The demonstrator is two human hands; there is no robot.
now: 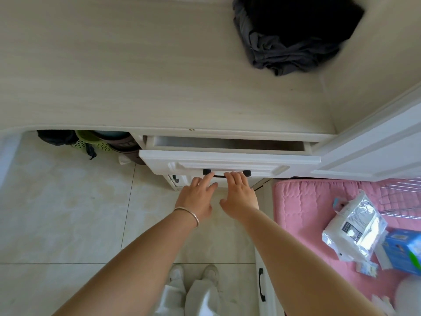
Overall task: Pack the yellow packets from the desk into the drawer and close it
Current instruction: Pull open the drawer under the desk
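Observation:
The white drawer (230, 159) under the pale desk top (136, 76) stands slightly pulled out, showing a narrow dark gap behind its front panel. No yellow packet shows on the desk or in the gap. My left hand (197, 197), with a thin bracelet at the wrist, reaches with straight fingers to the left end of the black drawer handle (226, 172). My right hand (239, 192) lies flat with its fingertips on the handle's right half. Neither hand curls around anything.
A dark crumpled cloth (291, 42) lies at the desk's back right. A white door (373, 151) stands at the right. A pink mat (319, 208) below it bears a plastic bag (357, 226) and a blue box (403, 249). Baskets (100, 142) sit under the desk.

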